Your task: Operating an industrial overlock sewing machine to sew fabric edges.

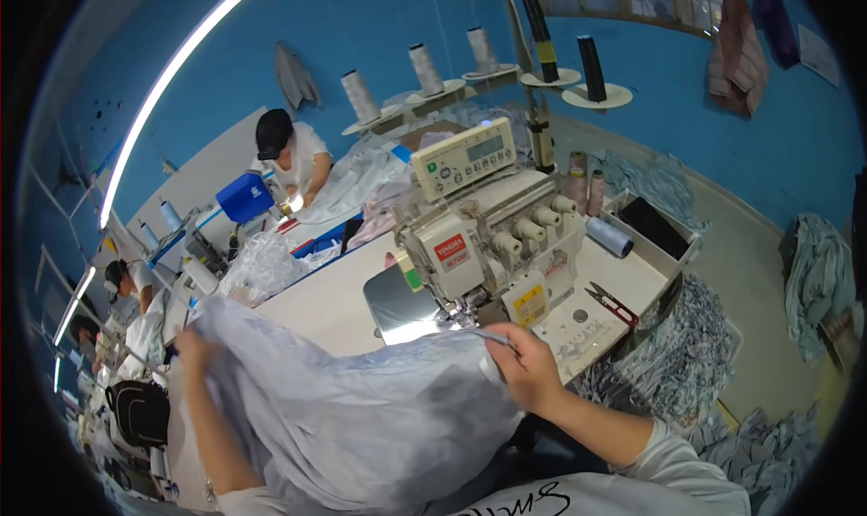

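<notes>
A large pale blue-grey cloth [379, 417] hangs in loose folds in front of me, its upper edge close to the needle area of an overlock sewing machine [488, 254]. My right hand [526, 369] pinches the cloth's right edge between thumb and fingers, just right of the presser foot. At the cloth's upper left side is my left hand [192, 349], touching it. Motion smears that hand, so its grip does not show. Light from the machine falls on a shiny plate [395, 304] left of the needle.
Thread snips [614, 304] lie on the table right of the machine, near a blue thread spool [610, 237] and a white tray [691, 248]. Thread cones [424, 69] stand above. Scrap fabric [686, 344] heaps at the right. A co-worker [298, 159] sews at the far left.
</notes>
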{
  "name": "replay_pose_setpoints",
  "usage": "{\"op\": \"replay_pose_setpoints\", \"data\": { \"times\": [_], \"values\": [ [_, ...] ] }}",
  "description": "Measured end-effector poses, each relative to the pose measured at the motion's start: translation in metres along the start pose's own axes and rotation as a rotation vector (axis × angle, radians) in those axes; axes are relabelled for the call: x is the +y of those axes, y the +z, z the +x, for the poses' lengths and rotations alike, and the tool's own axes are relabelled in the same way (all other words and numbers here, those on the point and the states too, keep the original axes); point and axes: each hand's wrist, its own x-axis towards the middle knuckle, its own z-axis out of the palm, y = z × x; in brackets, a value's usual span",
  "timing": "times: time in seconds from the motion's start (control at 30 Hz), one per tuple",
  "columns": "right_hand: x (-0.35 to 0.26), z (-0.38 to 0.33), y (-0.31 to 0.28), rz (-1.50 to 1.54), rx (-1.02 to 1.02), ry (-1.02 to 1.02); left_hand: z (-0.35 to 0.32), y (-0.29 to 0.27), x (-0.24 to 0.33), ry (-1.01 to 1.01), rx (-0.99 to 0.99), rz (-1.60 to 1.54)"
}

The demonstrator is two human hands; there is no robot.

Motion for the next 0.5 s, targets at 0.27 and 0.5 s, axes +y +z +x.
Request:
{"op": "replay_pose_setpoints", "data": {
  "times": [0.27, 0.5],
  "values": [
    [-0.001, 0.025, -0.014, -0.188, -0.102, -0.406, -0.232, -0.128, 0.301, 1.01, -0.385, -1.204],
    [-0.013, 0.015, -0.022, -0.429, -0.146, -0.534, -0.246, -0.103, 0.294, 0.759, -0.537, -1.221]
  ]
}}
